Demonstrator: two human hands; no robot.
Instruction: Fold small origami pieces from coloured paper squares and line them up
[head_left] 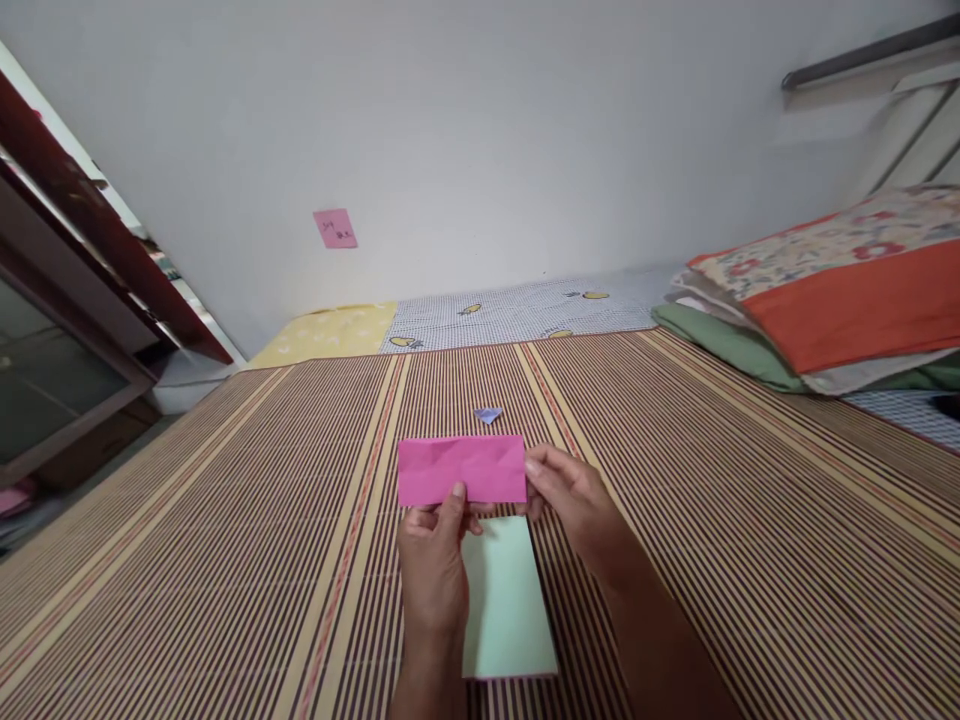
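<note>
So closest in there's a flat, pale mint-green paper rectangle (510,605), maybe a pad, lying lengthwise on a bamboo-looking mat with thin dark and tan stripes (247,560), between the two forearms. Left hand (436,555) comes up beside its left edge, a couple of fingers overlapping the far left corner, and it's pinching a bright pink, creased paper strip (435,470) at the middle of its lower edge, thumb flat on the front and fingers tucked behind. Right hand (574,498) has the strip's right end nipped between thumb and fingers. So the pink strip is held up sideways, just past the far end of the green one, long side running left to right. A bit beyond it sits a tiny folded bluish-purple paper piece (487,414), roughly triangular, on the mat by itself. Past the mat's far edge you get a yellow patterned cloth (326,333) on the left, then a blue-and-white checked cloth with yellow fruit prints (502,312). Off to the right is a messy stack of orange, floral and green bedding (847,300). At the back there's a plain whitish wall (510,140) with a square pink note (335,229) stuck on it, dark scribbles I can't read.
</note>
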